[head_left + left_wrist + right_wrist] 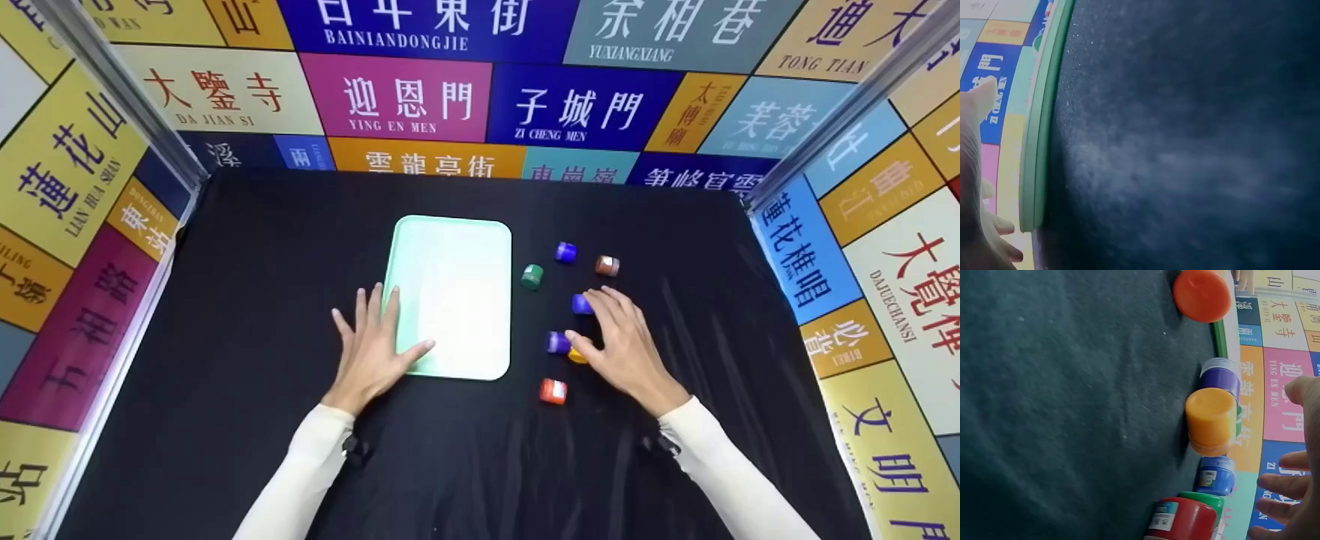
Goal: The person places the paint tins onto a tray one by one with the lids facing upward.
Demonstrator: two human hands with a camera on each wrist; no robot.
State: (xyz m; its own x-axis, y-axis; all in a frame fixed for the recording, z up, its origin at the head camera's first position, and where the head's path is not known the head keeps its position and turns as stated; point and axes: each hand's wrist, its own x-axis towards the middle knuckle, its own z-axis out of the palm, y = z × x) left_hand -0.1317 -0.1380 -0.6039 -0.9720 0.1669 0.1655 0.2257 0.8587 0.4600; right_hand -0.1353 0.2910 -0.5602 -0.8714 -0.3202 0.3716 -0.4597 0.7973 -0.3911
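A pale green tray (457,300) lies on the black cloth. My left hand (373,351) is spread at its left edge, fingertips and thumb overlapping the rim in the head view. My right hand (630,349) hovers, fingers parted, over several small paint jars to the tray's right. Nearest it are a blue jar (581,304) by the fingertips, a purple jar (557,343) by the thumb and a yellow jar (1211,419), partly hidden by the thumb in the head view. In the right wrist view the fingers stand apart from the jars.
Farther back stand a green jar (532,277), another blue jar (566,252) and a brown jar (607,265). An orange-red jar (553,391) lies nearer the body. Panels with printed signs (409,97) wall the black cloth (285,247) at the back and both sides.
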